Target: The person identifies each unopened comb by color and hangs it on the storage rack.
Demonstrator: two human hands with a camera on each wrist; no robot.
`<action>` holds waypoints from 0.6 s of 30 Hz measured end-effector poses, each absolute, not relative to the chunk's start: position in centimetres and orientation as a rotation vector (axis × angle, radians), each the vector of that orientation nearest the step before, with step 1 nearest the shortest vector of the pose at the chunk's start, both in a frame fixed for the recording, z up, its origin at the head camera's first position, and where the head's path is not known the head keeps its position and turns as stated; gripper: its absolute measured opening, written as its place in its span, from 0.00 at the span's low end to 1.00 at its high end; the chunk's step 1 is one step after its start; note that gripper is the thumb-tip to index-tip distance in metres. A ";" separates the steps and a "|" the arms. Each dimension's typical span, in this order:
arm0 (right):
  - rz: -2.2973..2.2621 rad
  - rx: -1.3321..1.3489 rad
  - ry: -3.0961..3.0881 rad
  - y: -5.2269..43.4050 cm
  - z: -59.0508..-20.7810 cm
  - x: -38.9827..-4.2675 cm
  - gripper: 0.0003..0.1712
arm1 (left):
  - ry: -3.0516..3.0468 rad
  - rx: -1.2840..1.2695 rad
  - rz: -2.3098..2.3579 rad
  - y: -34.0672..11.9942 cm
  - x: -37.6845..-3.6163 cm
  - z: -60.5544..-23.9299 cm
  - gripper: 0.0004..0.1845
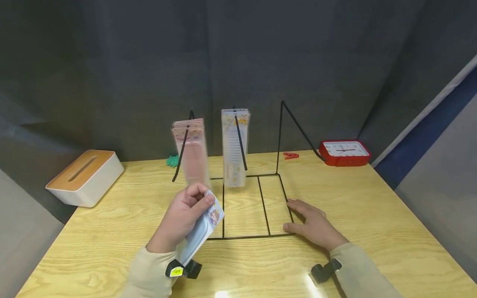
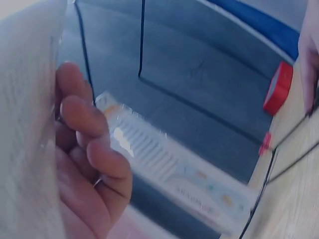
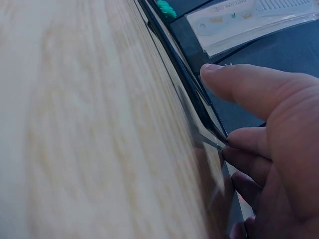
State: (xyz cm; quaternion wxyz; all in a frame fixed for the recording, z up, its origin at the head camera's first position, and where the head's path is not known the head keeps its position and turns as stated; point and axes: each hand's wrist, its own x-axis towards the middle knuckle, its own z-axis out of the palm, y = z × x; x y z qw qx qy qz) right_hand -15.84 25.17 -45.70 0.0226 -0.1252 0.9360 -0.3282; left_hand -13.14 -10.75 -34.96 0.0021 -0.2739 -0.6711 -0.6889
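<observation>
In the head view my left hand (image 1: 182,217) pinches a light-blue packaged comb (image 1: 203,231) near its printed top card, between thumb and fingers. The pack slants down toward my left wrist, in front of a black wire rack (image 1: 246,237). My right hand (image 1: 313,223) lies at the rack's right side, fingers extended, with fingertips at the base bar in the right wrist view. Pink packaged combs (image 1: 195,159) hang on the rack's left hook, white packaged combs (image 1: 234,145) on the middle one. The right hook (image 1: 302,130) bears nothing.
A white tissue box (image 1: 89,192) with a wooden lid stands at the left. Behind the rack lie a green bundle (image 1: 172,161) and a red clip (image 1: 291,155). At the back right is a red clock (image 1: 344,161), close to the right hook's tip. A dark curtain (image 1: 149,74) borders the table.
</observation>
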 end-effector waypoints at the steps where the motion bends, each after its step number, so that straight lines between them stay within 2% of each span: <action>1: -1.013 -0.388 2.900 25.1 -45.7 -15.9 0.47 | -2.084 -0.855 -2.157 -10.4 -13.0 -34.8 0.06; 18: -1.008 -0.414 2.903 25.2 -45.8 -15.8 0.45 | -1.520 -0.753 -2.092 -6.4 -10.4 -30.8 0.03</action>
